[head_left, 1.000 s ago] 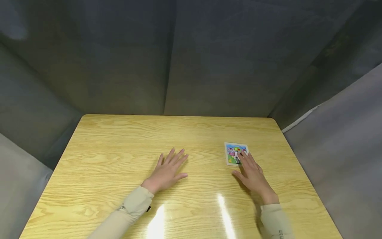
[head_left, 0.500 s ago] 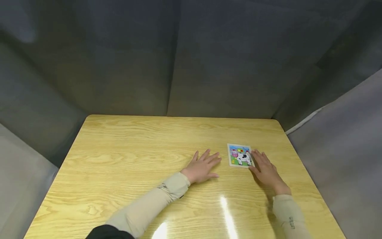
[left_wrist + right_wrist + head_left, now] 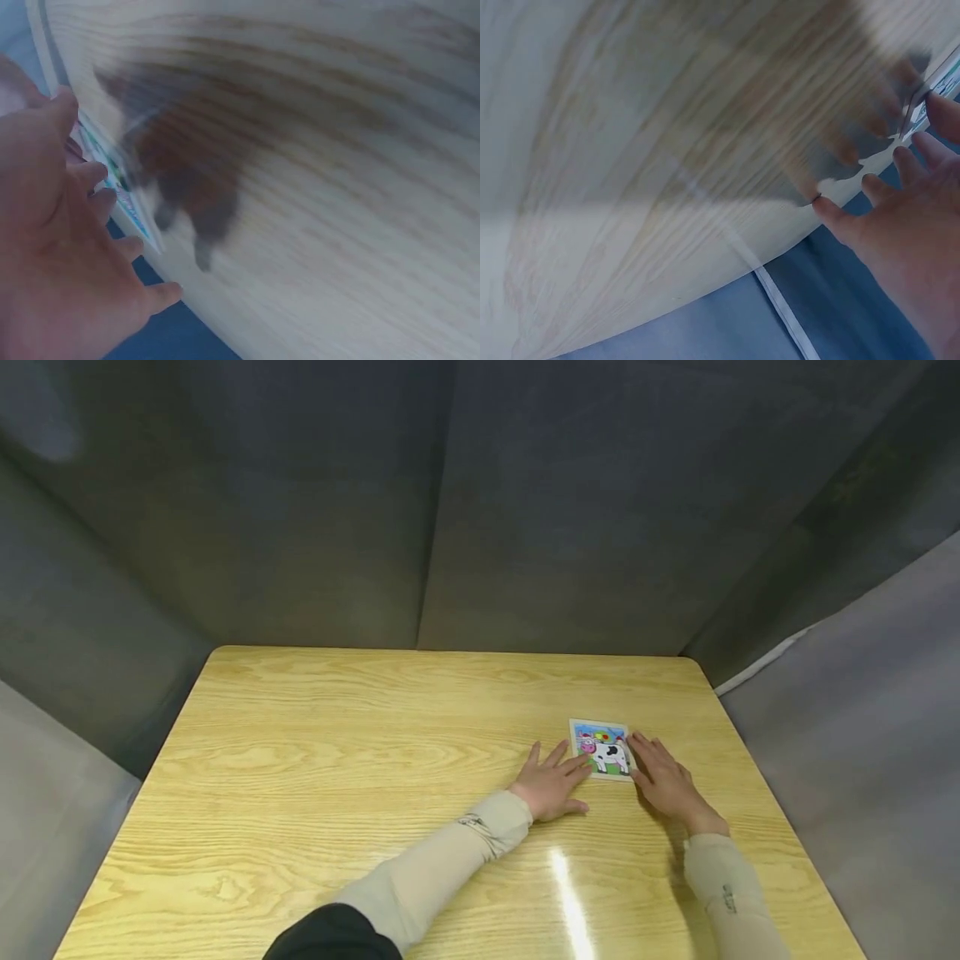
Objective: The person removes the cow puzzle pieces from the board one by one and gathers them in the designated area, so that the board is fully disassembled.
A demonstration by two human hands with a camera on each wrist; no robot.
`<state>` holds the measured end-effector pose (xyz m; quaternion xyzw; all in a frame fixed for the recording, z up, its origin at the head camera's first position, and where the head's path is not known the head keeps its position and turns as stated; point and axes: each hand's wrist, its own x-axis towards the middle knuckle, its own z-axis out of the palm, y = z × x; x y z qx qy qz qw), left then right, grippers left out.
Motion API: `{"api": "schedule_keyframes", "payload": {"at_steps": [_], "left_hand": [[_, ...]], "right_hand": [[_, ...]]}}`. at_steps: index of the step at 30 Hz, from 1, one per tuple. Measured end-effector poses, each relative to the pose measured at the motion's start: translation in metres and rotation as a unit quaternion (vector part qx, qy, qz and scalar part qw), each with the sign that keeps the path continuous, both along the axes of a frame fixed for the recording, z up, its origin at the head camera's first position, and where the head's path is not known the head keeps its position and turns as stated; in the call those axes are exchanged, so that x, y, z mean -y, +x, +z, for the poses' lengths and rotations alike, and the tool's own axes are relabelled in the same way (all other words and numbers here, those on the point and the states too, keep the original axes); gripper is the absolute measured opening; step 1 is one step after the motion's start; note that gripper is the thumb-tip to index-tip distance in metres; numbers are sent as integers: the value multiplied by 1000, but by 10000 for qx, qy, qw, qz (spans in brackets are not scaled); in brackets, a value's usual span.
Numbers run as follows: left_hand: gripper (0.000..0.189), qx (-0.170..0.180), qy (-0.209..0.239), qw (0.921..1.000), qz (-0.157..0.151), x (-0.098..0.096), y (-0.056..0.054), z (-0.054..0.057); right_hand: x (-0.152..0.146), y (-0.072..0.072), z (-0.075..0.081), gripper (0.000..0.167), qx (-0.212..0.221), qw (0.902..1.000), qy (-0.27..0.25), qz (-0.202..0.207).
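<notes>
A small square cow picture (image 3: pixel 611 753) with a pale border lies flat toward the right of the table (image 3: pixel 337 760). My left hand (image 3: pixel 553 787) reaches in from the left with its fingers spread, and its fingertips overlap the picture's lower left corner in the head view. On the other side, my right hand (image 3: pixel 669 787) has its fingertips and thumb right at the picture's right edge. Both hands have fairly straight fingers. In the left wrist view, part of the picture (image 3: pixel 124 191) shows beyond the left fingers; only a sliver appears in the right wrist view.
Dark grey curtain (image 3: pixel 322 527) hangs behind the table's far edge, and lighter fabric (image 3: pixel 862 727) stands along the right side. A black rounded shape (image 3: pixel 333 935) shows at the bottom edge, over the left sleeve. Bright glare streaks the front of the tabletop.
My left hand has moved right across the table to the picture. My right hand has slid from over the picture to its right edge, uncovering the cow.
</notes>
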<state>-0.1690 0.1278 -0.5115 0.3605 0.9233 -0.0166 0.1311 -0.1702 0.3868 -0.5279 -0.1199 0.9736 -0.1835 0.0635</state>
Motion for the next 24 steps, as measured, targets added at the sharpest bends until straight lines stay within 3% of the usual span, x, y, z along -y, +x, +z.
{"api": "schedule_keyframes", "payload": {"at_steps": [6,9,17,24], "left_hand": [[67,-88,-255,9996,79,0,0,-3],[68,-108,-221,9997,34,1,1,1],[68,-168,-220,9996,45,0,-2,-10],[67,-216,-165,9996,22,4,-1,-11]], "right_hand": [[0,-2,-3,55,123,9998,94,-98],[3,-2,-4,55,109,9997,172,-134],[11,-1,-6,54,105,9994,255,-224],[16,1,-6,54,103,9991,306,-271]]}}
